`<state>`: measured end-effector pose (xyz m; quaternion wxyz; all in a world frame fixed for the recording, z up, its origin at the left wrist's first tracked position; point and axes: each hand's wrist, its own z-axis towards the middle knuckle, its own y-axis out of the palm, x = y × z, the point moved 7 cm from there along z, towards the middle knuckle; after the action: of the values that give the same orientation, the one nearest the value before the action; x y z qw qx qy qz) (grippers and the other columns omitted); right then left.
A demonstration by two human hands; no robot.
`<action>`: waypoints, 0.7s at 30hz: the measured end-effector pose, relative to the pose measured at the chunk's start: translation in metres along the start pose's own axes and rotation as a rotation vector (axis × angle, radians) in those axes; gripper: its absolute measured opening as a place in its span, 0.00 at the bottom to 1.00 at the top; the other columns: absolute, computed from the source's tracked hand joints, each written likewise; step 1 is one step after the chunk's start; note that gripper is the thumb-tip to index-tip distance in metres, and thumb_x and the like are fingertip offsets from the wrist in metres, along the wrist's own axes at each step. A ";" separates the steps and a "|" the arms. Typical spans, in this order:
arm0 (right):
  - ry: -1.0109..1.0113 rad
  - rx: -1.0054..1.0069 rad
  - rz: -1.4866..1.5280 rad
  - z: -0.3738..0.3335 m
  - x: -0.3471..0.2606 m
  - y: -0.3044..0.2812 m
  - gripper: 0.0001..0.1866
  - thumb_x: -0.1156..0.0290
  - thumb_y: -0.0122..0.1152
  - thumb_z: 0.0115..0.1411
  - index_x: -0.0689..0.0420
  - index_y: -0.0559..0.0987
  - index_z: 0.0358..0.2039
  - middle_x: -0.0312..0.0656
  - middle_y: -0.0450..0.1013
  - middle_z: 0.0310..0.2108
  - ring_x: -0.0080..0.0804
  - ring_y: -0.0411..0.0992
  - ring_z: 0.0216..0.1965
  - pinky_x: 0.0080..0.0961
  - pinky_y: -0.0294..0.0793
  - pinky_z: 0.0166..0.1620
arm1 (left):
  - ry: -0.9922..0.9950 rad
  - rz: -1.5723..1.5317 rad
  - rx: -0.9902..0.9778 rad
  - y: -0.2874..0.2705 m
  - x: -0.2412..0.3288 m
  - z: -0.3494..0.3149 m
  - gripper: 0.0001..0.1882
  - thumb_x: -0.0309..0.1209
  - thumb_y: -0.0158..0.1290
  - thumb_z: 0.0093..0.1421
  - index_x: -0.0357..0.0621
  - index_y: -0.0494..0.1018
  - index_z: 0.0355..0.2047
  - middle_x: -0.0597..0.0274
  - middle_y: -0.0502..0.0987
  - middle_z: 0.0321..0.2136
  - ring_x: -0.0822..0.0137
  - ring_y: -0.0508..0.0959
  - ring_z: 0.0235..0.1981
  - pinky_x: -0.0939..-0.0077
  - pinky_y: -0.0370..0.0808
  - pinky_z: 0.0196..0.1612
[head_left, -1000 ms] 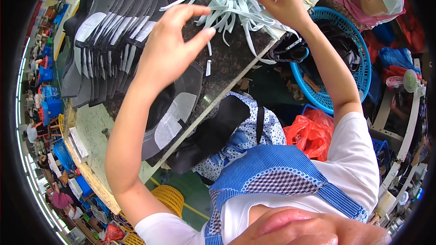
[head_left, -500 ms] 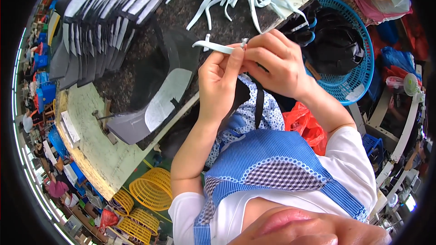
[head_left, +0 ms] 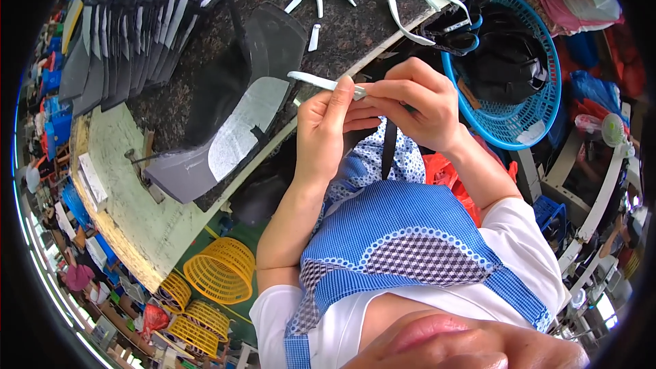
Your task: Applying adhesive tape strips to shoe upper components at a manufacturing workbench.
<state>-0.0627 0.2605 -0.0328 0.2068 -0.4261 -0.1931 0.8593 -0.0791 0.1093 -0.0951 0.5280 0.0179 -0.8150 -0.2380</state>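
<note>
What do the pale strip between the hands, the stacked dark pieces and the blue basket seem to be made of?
Pale strip: perhaps woven tape or elastic, matte; similar loose strips bend and curl.
Stacked dark pieces: possibly foam or synthetic sheet, mostly dull, with lighter patches.
Blue basket: very likely moulded plastic, smooth, with regular openwork.

My left hand and right hand are bare, as are the forearms behind them. Nearer my chest than my grip is a blue, finely checked apron, its curved houndstooth panel edged with a blue-dotted white band. Farther back from my grip, checked blue straps cross a white shirt with short sleeves, one behind each hand.
</note>
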 end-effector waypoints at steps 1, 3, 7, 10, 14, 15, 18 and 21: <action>-0.051 0.025 -0.036 -0.002 -0.003 0.000 0.14 0.76 0.78 0.51 0.56 0.87 0.40 0.38 0.76 0.31 0.33 0.78 0.30 0.27 0.79 0.31 | -0.012 -0.019 0.016 -0.001 -0.001 -0.001 0.24 0.44 0.48 0.79 0.32 0.82 0.42 0.47 0.87 0.35 0.60 0.89 0.34 0.66 0.90 0.40; -0.117 0.072 -0.080 -0.006 -0.005 -0.002 0.15 0.75 0.78 0.49 0.56 0.86 0.39 0.37 0.76 0.31 0.32 0.77 0.29 0.27 0.76 0.28 | -0.039 -0.041 0.029 -0.003 -0.002 -0.001 0.25 0.45 0.47 0.79 0.31 0.82 0.43 0.46 0.87 0.36 0.60 0.90 0.35 0.68 0.89 0.41; -0.085 0.053 -0.058 -0.010 -0.003 -0.002 0.13 0.79 0.78 0.51 0.60 0.86 0.38 0.40 0.76 0.32 0.30 0.75 0.28 0.25 0.74 0.27 | -0.064 -0.056 0.034 -0.006 -0.001 -0.002 0.27 0.46 0.46 0.79 0.30 0.81 0.47 0.47 0.87 0.38 0.60 0.90 0.39 0.71 0.88 0.40; 0.029 0.029 0.011 -0.010 0.001 -0.002 0.11 0.78 0.76 0.54 0.58 0.84 0.38 0.38 0.74 0.31 0.31 0.74 0.27 0.26 0.74 0.28 | -0.032 -0.012 0.029 -0.004 0.001 -0.003 0.26 0.46 0.47 0.79 0.32 0.82 0.48 0.52 0.87 0.37 0.64 0.89 0.38 0.76 0.86 0.38; 0.285 -0.023 0.220 -0.010 0.011 0.003 0.06 0.77 0.72 0.63 0.61 0.83 0.39 0.37 0.72 0.33 0.23 0.71 0.28 0.20 0.70 0.31 | 0.128 0.009 -0.092 0.007 0.007 -0.009 0.23 0.46 0.52 0.77 0.35 0.82 0.48 0.59 0.85 0.33 0.72 0.85 0.34 0.82 0.78 0.33; 0.340 -0.042 0.274 -0.010 0.013 0.005 0.05 0.77 0.71 0.65 0.62 0.82 0.38 0.37 0.72 0.35 0.22 0.71 0.30 0.20 0.69 0.32 | 0.142 -0.064 -0.119 0.008 0.007 -0.011 0.13 0.35 0.60 0.73 0.35 0.82 0.46 0.64 0.83 0.32 0.79 0.81 0.31 0.85 0.77 0.36; 0.462 -0.110 0.387 -0.011 0.015 0.011 0.06 0.74 0.68 0.69 0.63 0.81 0.38 0.36 0.72 0.36 0.19 0.70 0.33 0.18 0.68 0.36 | 0.158 0.095 -0.060 -0.002 0.007 -0.014 0.10 0.30 0.65 0.69 0.35 0.82 0.45 0.67 0.83 0.31 0.80 0.80 0.31 0.84 0.76 0.34; 0.423 -0.100 0.358 -0.008 0.012 0.010 0.05 0.75 0.68 0.68 0.62 0.80 0.39 0.36 0.71 0.35 0.20 0.69 0.31 0.19 0.68 0.34 | 0.128 0.201 -0.152 -0.005 0.007 -0.017 0.06 0.27 0.64 0.68 0.36 0.81 0.38 0.71 0.82 0.30 0.84 0.78 0.29 0.85 0.73 0.32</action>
<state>-0.0645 0.2598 -0.0502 0.0663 -0.6329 -0.1096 0.7636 -0.0685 0.0964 -0.0861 0.5998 -0.0888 -0.7570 -0.2434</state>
